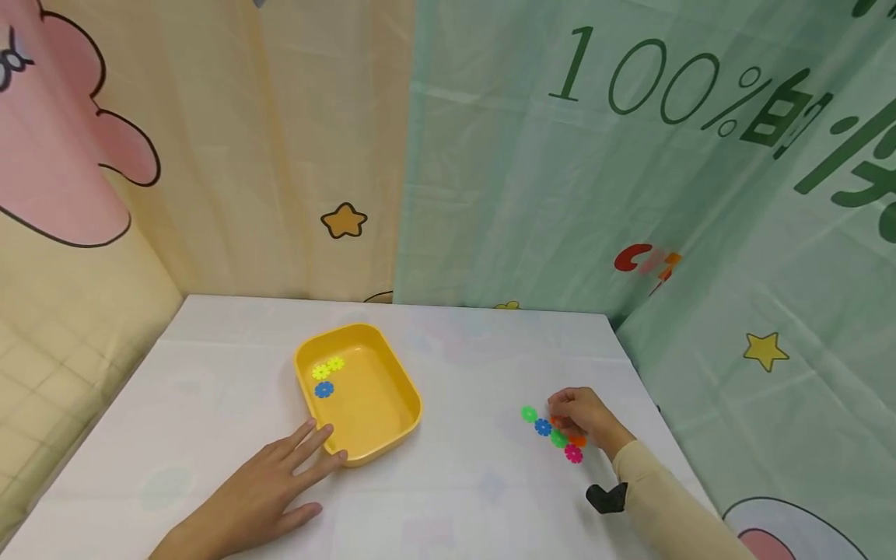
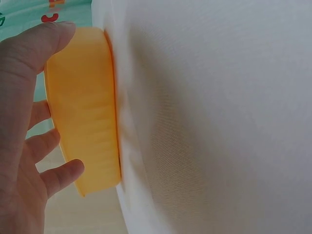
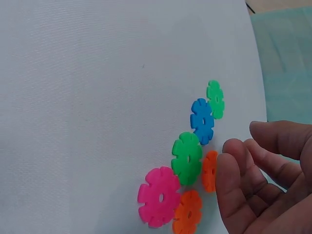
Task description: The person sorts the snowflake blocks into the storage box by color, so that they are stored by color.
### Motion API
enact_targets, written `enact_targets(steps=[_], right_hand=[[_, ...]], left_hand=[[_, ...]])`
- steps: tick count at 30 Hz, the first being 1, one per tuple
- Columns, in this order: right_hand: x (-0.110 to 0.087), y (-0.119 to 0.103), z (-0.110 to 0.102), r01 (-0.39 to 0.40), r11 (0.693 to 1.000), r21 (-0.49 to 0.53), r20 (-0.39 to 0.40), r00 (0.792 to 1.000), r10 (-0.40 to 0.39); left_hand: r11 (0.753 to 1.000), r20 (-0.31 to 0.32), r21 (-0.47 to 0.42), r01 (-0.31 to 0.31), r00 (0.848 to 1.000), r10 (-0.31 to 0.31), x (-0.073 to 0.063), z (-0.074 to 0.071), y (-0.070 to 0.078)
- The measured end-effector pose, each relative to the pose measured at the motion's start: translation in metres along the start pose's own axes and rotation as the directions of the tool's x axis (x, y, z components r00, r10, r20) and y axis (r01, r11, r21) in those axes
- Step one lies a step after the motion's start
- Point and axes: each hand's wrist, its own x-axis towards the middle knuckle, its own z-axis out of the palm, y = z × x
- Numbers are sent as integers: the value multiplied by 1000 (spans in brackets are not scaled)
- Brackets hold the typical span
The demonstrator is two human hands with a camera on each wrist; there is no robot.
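Note:
A yellow tray (image 1: 378,424) stands on the table with two yellow snowflake discs (image 1: 320,372) and a blue snowflake disc (image 1: 324,389) inside. My left hand (image 1: 269,482) has its fingers spread, fingertips resting on the tray's near left rim; the left wrist view shows its thumb by the tray's outer wall (image 2: 85,112). To the right, my right hand (image 1: 582,412) hovers beside a cluster of snowflake discs: green (image 1: 529,414), blue (image 1: 543,427), another green (image 3: 187,158), pink (image 1: 574,453) and two orange (image 3: 187,213). Its fingers are loosely bent, thumb apart, with nothing visible between them.
A white cloth covers the table (image 1: 483,498). Behind it hang printed curtains (image 1: 504,194), and another curtain borders the right side. A black band piece (image 1: 606,498) sits by the right sleeve.

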Motion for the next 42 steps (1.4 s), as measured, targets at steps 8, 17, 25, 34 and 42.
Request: enact_targets(steps=[8, 17, 25, 34, 42], right_hand=[[-2, 3, 7, 44, 997, -70, -18, 999, -45], [-5, 6, 14, 130, 939, -317, -24, 989, -145], [-10, 4, 21, 200, 810, -551, -18, 968, -251], [-13, 3, 27, 205, 802, -562, -5, 968, -251], [-14, 1, 28, 197, 818, -540, 7, 973, -230]], left_hand=[[1000, -15, 4, -4, 1000, 4, 0, 2, -1], [1000, -23, -5, -12, 1000, 12, 1, 4, -3], [1000, -19, -12, -14, 1000, 13, 2, 2, -2], [1000, -36, 7, -16, 999, 16, -1, 1, -1], [1000, -45, -5, -12, 999, 12, 0, 1, -2]])
